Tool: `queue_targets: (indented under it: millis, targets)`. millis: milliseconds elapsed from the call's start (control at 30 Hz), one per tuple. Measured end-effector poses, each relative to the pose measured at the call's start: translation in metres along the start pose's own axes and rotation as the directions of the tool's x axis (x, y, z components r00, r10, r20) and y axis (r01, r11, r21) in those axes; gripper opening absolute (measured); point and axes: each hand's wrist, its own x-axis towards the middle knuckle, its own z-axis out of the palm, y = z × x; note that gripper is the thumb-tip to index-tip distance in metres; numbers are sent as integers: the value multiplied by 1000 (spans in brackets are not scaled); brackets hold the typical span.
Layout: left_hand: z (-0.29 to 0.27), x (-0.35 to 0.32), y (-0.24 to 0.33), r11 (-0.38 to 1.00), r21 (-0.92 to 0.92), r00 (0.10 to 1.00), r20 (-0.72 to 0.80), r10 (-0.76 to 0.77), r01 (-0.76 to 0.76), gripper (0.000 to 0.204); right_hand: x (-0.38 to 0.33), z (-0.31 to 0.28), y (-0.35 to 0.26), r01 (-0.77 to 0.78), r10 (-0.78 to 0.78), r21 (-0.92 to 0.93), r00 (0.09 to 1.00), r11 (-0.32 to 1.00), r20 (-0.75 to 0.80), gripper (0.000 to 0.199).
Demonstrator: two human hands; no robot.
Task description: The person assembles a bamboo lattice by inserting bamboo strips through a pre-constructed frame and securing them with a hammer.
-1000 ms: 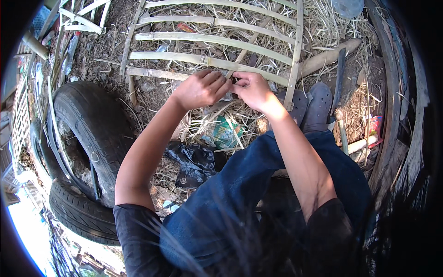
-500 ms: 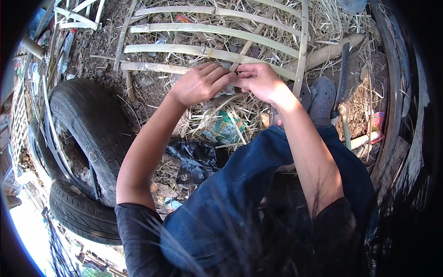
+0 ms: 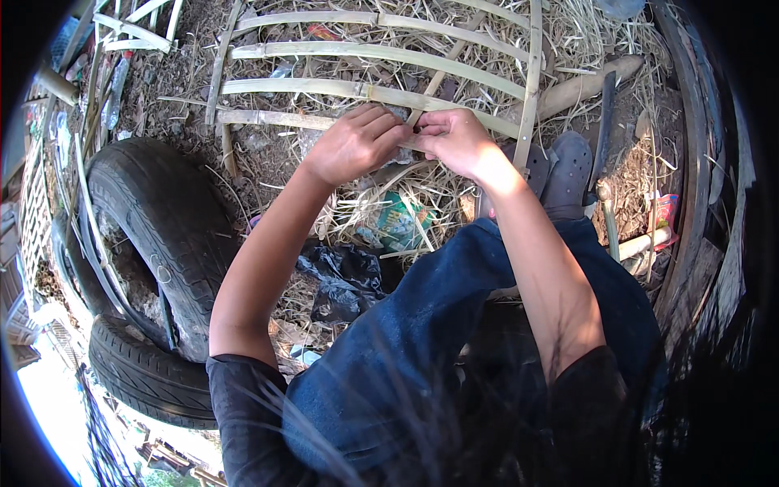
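A bamboo lattice of several pale split slats lies in front of me, joined by upright strips at its sides and a slanting strip in the middle. My left hand is closed around its nearest bamboo slat, knuckles up. Just to the right, my right hand pinches the same slat close to the slanting strip. Only a small gap separates the two hands. They hide the part of the slat between them, so any small piece in the fingertips cannot be made out.
Two worn tyres lie at the left. A dark machete-like blade and a thick wooden pole are at the right, near my grey clog. Straw, a black plastic bag and a green wrapper litter the ground.
Both hands keep their hold on the slat with barely any movement. The view has shifted very slightly, and the left forearm sits a touch further right.
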Motion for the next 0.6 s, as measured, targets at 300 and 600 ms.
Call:
queue_targets:
  millis: [300, 600]
  targets:
    - [1, -8, 7, 962, -89, 966, 32, -256, 258, 33, 10, 3, 24, 11, -13, -38, 999, 999, -45, 33]
    - [-2, -16, 12, 889, -121, 896, 117, -429, 442, 35, 9, 3, 26, 81, -82, -71, 996, 994, -19, 32]
